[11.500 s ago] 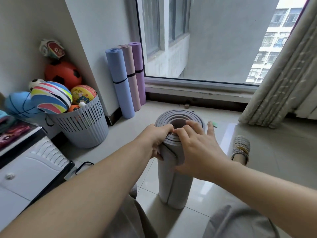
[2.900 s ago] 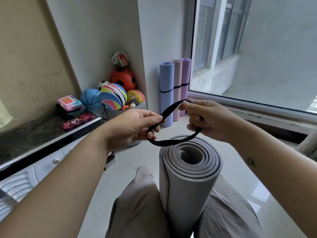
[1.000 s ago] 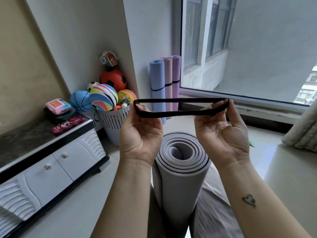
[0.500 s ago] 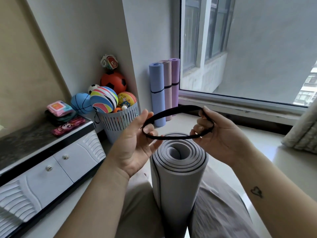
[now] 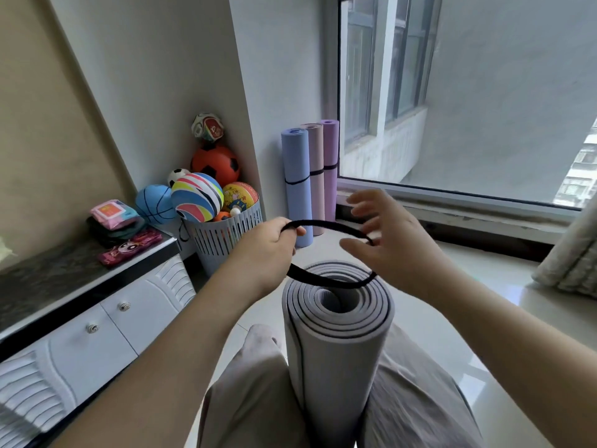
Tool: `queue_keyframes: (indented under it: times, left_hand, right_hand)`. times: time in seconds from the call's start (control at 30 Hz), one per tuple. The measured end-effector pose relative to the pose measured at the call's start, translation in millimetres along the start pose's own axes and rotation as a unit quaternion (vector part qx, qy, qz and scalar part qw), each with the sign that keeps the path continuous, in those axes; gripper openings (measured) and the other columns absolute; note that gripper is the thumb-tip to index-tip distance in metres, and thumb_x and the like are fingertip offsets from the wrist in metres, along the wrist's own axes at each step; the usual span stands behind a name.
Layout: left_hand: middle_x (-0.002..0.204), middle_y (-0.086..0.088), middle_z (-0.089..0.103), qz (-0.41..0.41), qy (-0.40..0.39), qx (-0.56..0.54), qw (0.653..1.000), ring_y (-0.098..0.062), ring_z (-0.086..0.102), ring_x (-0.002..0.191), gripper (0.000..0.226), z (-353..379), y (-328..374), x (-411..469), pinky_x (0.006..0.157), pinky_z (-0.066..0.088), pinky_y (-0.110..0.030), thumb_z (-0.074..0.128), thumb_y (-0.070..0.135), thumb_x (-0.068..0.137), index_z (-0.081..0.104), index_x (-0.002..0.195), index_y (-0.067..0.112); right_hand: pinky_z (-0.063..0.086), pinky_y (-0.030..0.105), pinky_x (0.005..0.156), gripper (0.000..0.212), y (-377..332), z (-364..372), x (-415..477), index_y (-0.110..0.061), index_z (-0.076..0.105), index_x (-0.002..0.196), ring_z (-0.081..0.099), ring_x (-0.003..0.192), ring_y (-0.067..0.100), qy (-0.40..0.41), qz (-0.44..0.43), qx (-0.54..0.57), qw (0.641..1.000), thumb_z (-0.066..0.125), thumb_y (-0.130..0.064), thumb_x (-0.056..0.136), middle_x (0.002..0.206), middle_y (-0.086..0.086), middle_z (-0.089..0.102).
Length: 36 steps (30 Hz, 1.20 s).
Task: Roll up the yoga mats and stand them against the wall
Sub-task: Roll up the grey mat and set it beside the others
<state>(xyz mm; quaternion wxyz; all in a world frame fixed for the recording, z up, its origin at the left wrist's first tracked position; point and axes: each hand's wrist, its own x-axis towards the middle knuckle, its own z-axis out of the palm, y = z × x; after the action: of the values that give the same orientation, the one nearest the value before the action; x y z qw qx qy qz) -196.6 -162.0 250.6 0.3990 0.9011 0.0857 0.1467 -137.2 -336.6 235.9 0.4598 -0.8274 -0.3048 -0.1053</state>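
Between the knees (image 5: 261, 344) the rolled grey mat (image 5: 336, 344) stands upright, its top just below the black strap loop (image 5: 326, 281); left hand (image 5: 265, 250) pinches the loop, right hand (image 5: 392, 244) spreads its fingers wide inside it

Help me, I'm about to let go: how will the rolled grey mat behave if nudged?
Probably tips easily: the grey mat stands tall on end, steadied between the knees. Likely light: foam-like layers. The black band is not around it yet, so it may loosen.
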Motion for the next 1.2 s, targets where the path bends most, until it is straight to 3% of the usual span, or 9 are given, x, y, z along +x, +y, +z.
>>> queue_keyframes:
  times: [0.1,0.17,0.27,0.37,0.63,0.77,1.0,1.1,1.2]
  left_hand:
    - [0.079,0.002,0.051,-0.021,-0.046,-0.020,0.999,-0.012,0.044,0.065,0.029,-3,2,4,0.050,0.040,-0.013,0.034,0.019,0.103,0.063,0.106,0.017]
    - [0.080,0.001,0.051,-0.042,-0.069,-0.041,0.996,-0.011,0.043,0.065,0.030,-6,4,6,0.047,0.039,-0.011,0.034,0.021,0.103,0.064,0.105,0.017]
    - [0.079,0.000,0.051,-0.063,-0.103,-0.051,0.991,-0.011,0.043,0.064,0.030,-8,7,9,0.053,0.036,-0.018,0.035,0.022,0.103,0.064,0.096,0.016]
    - [0.073,-0.002,0.049,-0.074,-0.142,-0.030,0.987,-0.016,0.045,0.070,0.035,-11,4,11,0.061,0.039,-0.021,0.037,0.019,0.102,0.056,0.072,0.019]
    - [0.082,0.000,0.054,-0.114,-0.166,-0.039,0.979,-0.012,0.047,0.068,0.033,-21,4,21,0.065,0.045,-0.023,0.035,0.018,0.103,0.067,0.108,0.013]
    - [0.086,-0.002,0.052,-0.111,-0.168,-0.011,0.979,-0.014,0.050,0.073,0.030,-23,-1,26,0.066,0.050,-0.024,0.037,0.015,0.102,0.067,0.107,0.015]
    - [0.106,0.002,0.060,-0.001,-0.193,0.145,0.970,-0.015,0.061,0.081,0.035,-20,-17,27,0.073,0.055,-0.025,0.052,0.012,0.096,0.054,0.130,0.023]
    - [0.130,0.004,0.048,0.116,-0.126,0.242,0.955,-0.013,0.052,0.108,0.058,-18,-18,25,0.094,0.041,-0.024,0.061,0.030,0.091,0.035,0.143,0.031]
    - [0.134,0.006,0.046,0.300,-0.084,0.271,0.911,-0.011,0.041,0.124,0.054,-21,-13,19,0.104,0.030,-0.024,0.057,0.049,0.090,0.045,0.138,0.027]
  right_hand:
    - [0.054,0.041,0.074,0.030,1,3,3,-0.021,0.056,0.098,0.059,0.094,0.019,-0.012,-0.170,-0.149,0.974,0.066,0.001,0.081,0.125,0.001,0.048]
    - [0.053,0.040,0.068,0.024,4,4,6,-0.018,0.062,0.085,0.060,0.103,0.030,-0.049,-0.242,-0.248,0.937,0.069,0.004,0.076,0.130,0.008,0.052]
    - [0.051,0.041,0.080,0.015,3,7,10,-0.021,0.068,0.077,0.057,0.108,0.031,-0.065,-0.337,-0.356,0.869,0.076,-0.009,0.072,0.121,0.007,0.061]
    - [0.046,0.041,0.091,0.016,-2,10,12,-0.014,0.070,0.080,0.059,0.097,0.024,-0.081,-0.469,-0.328,0.816,0.060,-0.022,0.089,0.102,0.002,0.067]
    - [0.016,0.051,0.117,0.046,-5,-2,26,-0.021,0.069,0.067,0.060,0.087,0.019,-0.232,-0.509,-0.490,0.669,0.035,-0.033,0.097,0.068,-0.005,0.063]
    - [0.014,0.052,0.118,0.049,-10,-7,25,-0.020,0.066,0.063,0.057,0.064,0.020,-0.286,-0.472,-0.519,0.653,0.032,-0.038,0.092,0.058,-0.003,0.061]
    - [0.002,0.049,0.119,0.027,-3,-20,38,-0.020,0.061,0.094,0.064,0.082,0.022,-0.341,-0.423,-0.593,0.593,0.036,-0.011,0.094,0.081,-0.002,0.067]
    - [-0.001,0.045,0.120,0.027,-3,-24,45,-0.020,0.057,0.102,0.064,0.089,0.020,-0.338,-0.417,-0.570,0.622,0.035,-0.006,0.095,0.089,-0.003,0.066]
    - [0.008,0.043,0.120,0.021,1,-26,49,-0.022,0.058,0.101,0.066,0.083,0.018,-0.313,-0.432,-0.503,0.680,0.043,-0.010,0.096,0.087,-0.005,0.067]
